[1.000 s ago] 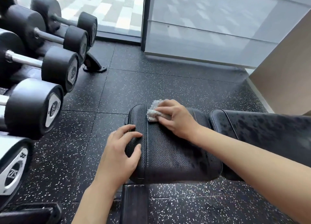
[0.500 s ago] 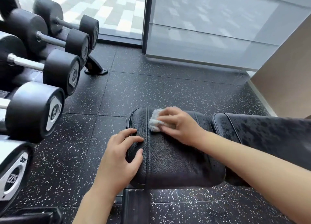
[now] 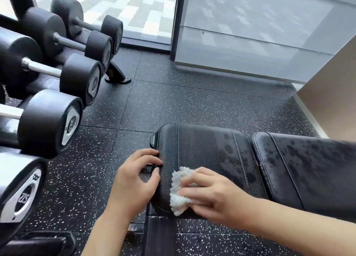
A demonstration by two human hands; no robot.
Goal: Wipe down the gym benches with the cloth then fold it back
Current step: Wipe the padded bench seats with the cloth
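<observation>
A black leather gym bench seat pad [image 3: 204, 149] lies in front of me, with wet streaks on its right half. A second, longer pad [image 3: 312, 167] continues to the right, speckled with damp spots. My right hand [image 3: 215, 196] presses a crumpled white fluffy cloth [image 3: 180, 190] onto the near left corner of the seat pad, fingers curled over the cloth. My left hand [image 3: 134, 180] rests on the pad's left edge, fingertips touching the side and thumb near the rim.
A rack of black dumbbells [image 3: 48, 121] with steel handles fills the left side, close to my left arm. Speckled black rubber flooring [image 3: 173, 101] surrounds the bench. A glass wall [image 3: 250, 28] stands at the back and a beige wall [image 3: 331, 94] to the right.
My right hand has dragged the cloth from the far left part of the seat pad to its near left corner. My left hand stays on the pad's left edge.
</observation>
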